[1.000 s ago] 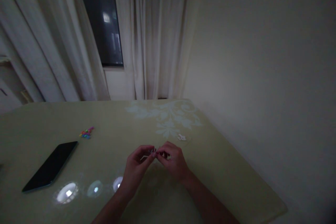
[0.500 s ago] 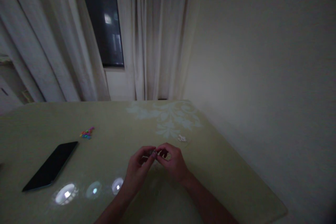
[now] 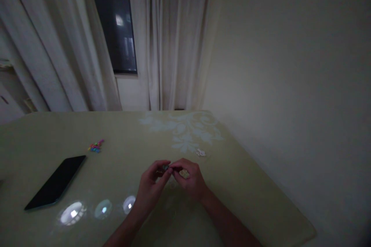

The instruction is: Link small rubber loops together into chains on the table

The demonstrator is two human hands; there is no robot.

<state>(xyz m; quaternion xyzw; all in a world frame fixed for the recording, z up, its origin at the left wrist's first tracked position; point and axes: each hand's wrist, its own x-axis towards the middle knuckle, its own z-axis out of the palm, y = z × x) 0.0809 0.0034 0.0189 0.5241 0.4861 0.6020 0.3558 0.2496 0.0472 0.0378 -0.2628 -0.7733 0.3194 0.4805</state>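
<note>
Head view: both hands (image 3: pixel 171 168) pinched together over table (image 3: pixel 121 135) — small item between, unclear; black tablet (image 3: pixel 56 182) at left.

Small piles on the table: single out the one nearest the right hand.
The white pile, just beyond the right hand. The other pile is multicoloured and lies well to the left, near the flat black device.
</note>
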